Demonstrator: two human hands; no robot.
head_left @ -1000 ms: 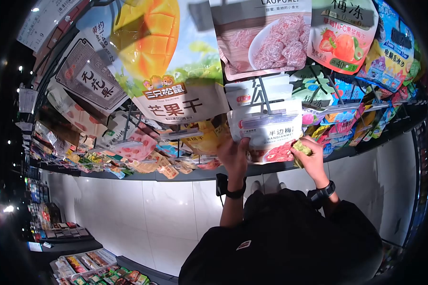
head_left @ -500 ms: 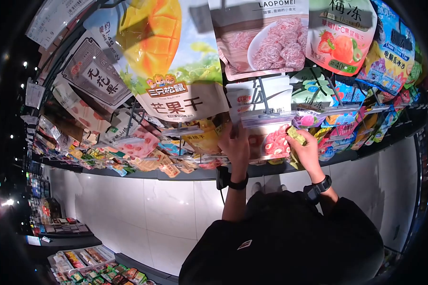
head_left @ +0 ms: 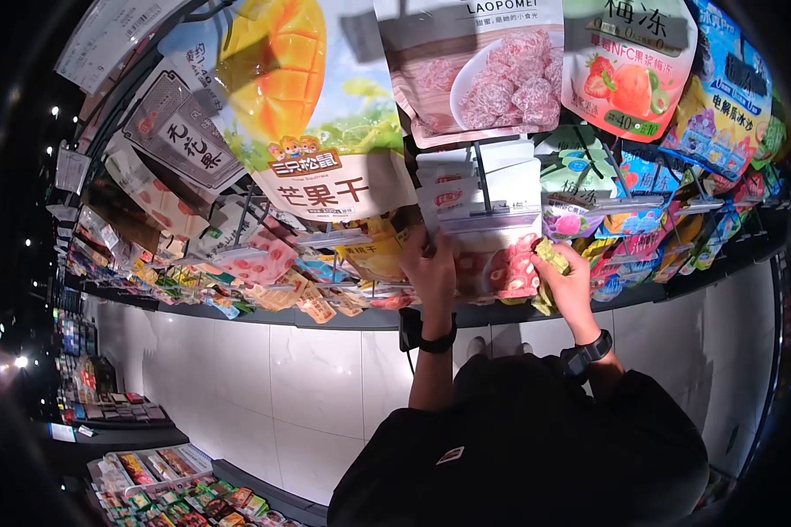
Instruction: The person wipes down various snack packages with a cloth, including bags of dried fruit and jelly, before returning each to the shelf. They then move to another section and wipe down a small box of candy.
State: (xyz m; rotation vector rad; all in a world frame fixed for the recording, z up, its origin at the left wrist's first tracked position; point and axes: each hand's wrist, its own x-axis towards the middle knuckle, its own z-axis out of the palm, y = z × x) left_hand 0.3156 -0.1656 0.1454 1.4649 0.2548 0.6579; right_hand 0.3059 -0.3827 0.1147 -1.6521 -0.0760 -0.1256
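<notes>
A dried-fruit pouch with a red fruit picture hangs at the front of a row of white pouches. My left hand is at its left edge, thumb against the pouch and fingers curled; part of this grip is hidden. In my right hand, at the pouch's right edge, is a crumpled yellow-green packet, pinched between thumb and fingers. The packet's lower end shows beneath the hand. Left of my left hand hangs a yellow dried-fruit pouch.
Large display pouches, including a dried mango one and a pink-fruit one, hang above. Metal hooks stick out between the rows. Blue snack pouches are on the right. Below lies a tiled floor; another shelf stands at lower left.
The view has shifted slightly, and the front pouch sits a little lower in it, with more of the white pouches behind showing. Both hands keep nearly the same positions.
</notes>
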